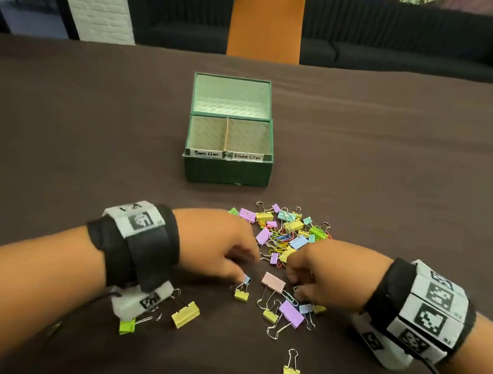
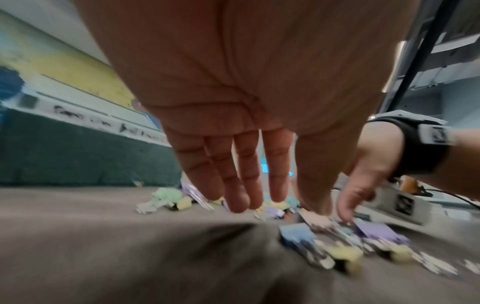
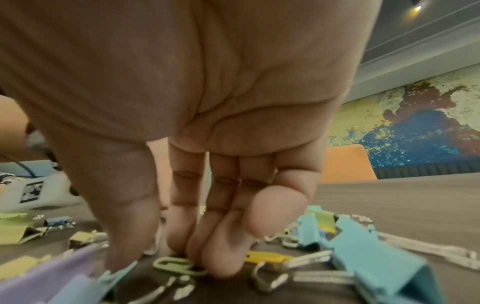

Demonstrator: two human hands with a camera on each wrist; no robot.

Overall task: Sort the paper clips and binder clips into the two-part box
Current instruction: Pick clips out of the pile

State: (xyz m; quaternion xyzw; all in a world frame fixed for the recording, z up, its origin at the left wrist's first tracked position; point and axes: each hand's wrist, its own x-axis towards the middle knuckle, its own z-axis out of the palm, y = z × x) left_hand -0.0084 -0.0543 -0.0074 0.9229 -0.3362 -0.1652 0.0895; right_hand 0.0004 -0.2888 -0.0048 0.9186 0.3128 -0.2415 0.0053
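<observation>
Brown table (image 1: pixel 90 120), orange chair (image 1: pixel 267 18) at far side. Green two-part box (image 1: pixel 225 169) sits mid-table w/ both compartments bare, lid up. Clips pile (image 1: pixel 282 236) lies just near of it; left hand (image 1: pixel 215 242) fingers straight over the clips, right hand (image 1: pixel 328 274) fingertips down on a green paper clip (image 3: pixel 176 266), grip unclear.

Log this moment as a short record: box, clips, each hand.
box: green two-part box, lid open, near compartments labelled Paper Clips (left) and Binder Clips (right); both look empty
clips: mixed pile on the brown table, more scattered nearer the person
left hand: fingers straight, reaching down at the pile, holding nothing
right hand: fingertips down among the clips by a green paper clip; grasp unclear
</observation>
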